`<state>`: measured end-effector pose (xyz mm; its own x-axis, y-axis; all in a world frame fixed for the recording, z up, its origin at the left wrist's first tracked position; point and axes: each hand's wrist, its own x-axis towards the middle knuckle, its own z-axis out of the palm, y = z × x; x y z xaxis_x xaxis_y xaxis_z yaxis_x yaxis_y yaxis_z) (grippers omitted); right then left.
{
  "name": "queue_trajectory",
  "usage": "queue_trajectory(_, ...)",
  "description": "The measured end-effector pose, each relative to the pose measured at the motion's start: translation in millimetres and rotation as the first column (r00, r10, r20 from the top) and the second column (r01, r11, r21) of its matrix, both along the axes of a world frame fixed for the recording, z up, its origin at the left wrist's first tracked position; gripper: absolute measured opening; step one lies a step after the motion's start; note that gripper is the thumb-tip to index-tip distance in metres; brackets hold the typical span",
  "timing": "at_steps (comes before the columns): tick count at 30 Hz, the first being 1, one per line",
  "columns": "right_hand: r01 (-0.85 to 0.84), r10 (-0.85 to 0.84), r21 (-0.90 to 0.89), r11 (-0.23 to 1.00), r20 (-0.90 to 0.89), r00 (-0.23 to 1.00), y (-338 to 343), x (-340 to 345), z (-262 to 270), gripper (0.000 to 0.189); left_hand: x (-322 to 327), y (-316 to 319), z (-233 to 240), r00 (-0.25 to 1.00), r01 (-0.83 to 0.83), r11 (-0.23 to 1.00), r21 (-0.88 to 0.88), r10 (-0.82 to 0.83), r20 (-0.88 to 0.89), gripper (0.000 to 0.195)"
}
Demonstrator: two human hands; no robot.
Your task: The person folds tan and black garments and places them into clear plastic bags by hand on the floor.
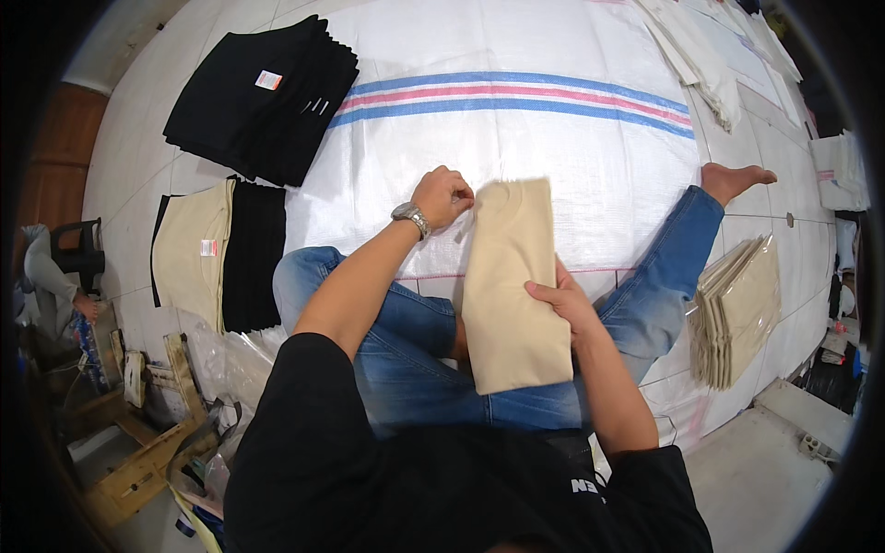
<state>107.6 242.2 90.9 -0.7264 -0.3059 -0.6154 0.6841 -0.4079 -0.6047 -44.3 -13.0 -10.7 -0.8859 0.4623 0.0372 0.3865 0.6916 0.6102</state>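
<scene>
A folded beige garment (515, 297) is held over my lap by my right hand (563, 297), thumb on top and fingers behind its right edge. My left hand (442, 199), with a metal watch at the wrist, is curled beside the garment's upper left corner; whether its fingers pinch something there I cannot tell. Under and beyond the hands lies a white woven plastic sheet (511, 152) with blue and pink stripes. A stack of folded black garments (235, 104) with a label rests at the upper left. Below it lie a labelled beige garment (190, 256) and more black ones (254, 256).
Beige garments in clear plastic bags (736, 314) are stacked on the tiled floor at the right. Clear plastic (231, 359) and a wooden frame (148, 456) lie at the lower left. Another person's leg (48, 269) shows at the far left, near a black stool (79, 252).
</scene>
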Motion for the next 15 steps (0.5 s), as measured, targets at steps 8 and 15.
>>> queue_trajectory(8, 0.032, -0.031, 0.048, 0.998, -0.034, 0.999, 0, 8, -10, 0.08, -12, -7, 11, 0.981, 0.058, 0.996, -0.069, -0.044, 0.187, 0.021)
queue_trajectory(15, 0.121, -0.115, 0.022, 0.992, -0.185, 0.976, 28, 10, 0, 0.082, 9, -5, 30, 0.991, 0.129, 0.976, -0.175, -0.133, -0.01, 0.028)
